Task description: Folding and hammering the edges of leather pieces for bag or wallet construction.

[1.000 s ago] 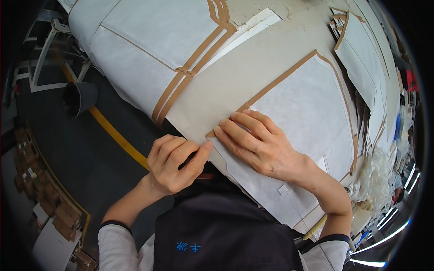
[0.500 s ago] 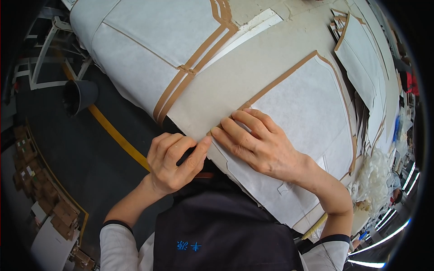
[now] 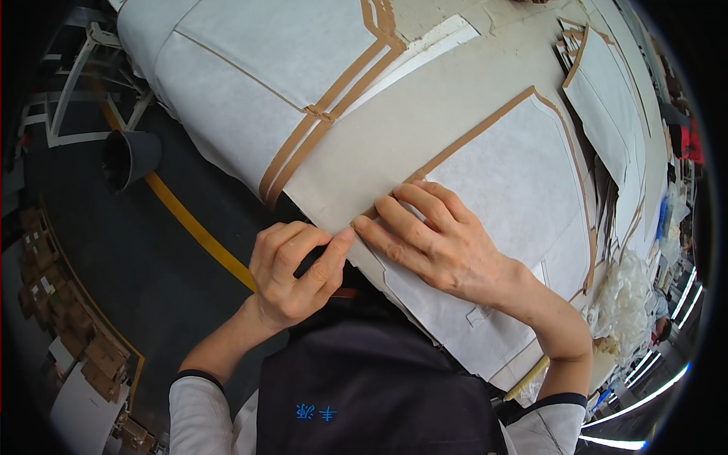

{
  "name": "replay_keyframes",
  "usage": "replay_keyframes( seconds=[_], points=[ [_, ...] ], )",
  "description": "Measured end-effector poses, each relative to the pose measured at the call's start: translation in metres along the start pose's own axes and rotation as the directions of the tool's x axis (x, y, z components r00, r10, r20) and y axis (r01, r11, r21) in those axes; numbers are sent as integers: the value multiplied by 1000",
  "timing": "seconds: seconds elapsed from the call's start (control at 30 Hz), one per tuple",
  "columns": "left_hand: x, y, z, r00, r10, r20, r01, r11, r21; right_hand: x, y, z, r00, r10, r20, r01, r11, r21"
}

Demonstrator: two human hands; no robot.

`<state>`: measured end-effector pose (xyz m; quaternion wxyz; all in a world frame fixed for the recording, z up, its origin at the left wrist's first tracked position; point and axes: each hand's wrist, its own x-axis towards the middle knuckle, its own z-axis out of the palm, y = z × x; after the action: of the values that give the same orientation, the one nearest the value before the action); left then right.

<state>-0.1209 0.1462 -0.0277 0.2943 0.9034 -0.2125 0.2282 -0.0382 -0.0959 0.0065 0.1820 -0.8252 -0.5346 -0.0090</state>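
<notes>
A white sheet-like panel (image 3: 500, 182) with brown edging lies on the pale tabletop in front of me. My right hand (image 3: 447, 246) rests over its left border, the bent fingertips pressed along the brown edging strip (image 3: 455, 155). At the panel's near-left corner, by the table's edge, my left hand (image 3: 296, 269) is closed in a pinch between thumb and forefinger. The fingertips of both hands almost meet there and cover the small part being pinched. The material between the left fingers is mostly hidden.
Larger white brown-edged panels (image 3: 227, 76) drape over the table's far-left side. More such panels (image 3: 607, 106) are stacked at the right, beside crumpled clear plastic (image 3: 626, 292). A grey bucket (image 3: 140, 159) stands on the dark floor at left, near a yellow line (image 3: 189, 227).
Both hands stay at the same corner, with only a very slight shift of the right fingers along the edging. The whole view has moved slightly.
</notes>
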Motion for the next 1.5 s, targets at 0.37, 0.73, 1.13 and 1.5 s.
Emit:
replay_keyframes(
  seconds=[0.37,0.73,1.13,1.5],
  points=[
    [5,8,2,986,-160,42,164,981,-99,2,2,-10,997,-30,75,32,999,-23],
    [12,6,-9,999,-3,45,-2,993,121,-13,5,1,984,27,-177,-13,997,81],
    [6,17,3,1000,16,-5,-15,994,110,-6,-12,2,987,80,-138,-79,997,10],
    [4,16,4,1000,19,3,-19,994,107,-3,-20,5,985,122,-119,-127,991,-38]
  ],
)
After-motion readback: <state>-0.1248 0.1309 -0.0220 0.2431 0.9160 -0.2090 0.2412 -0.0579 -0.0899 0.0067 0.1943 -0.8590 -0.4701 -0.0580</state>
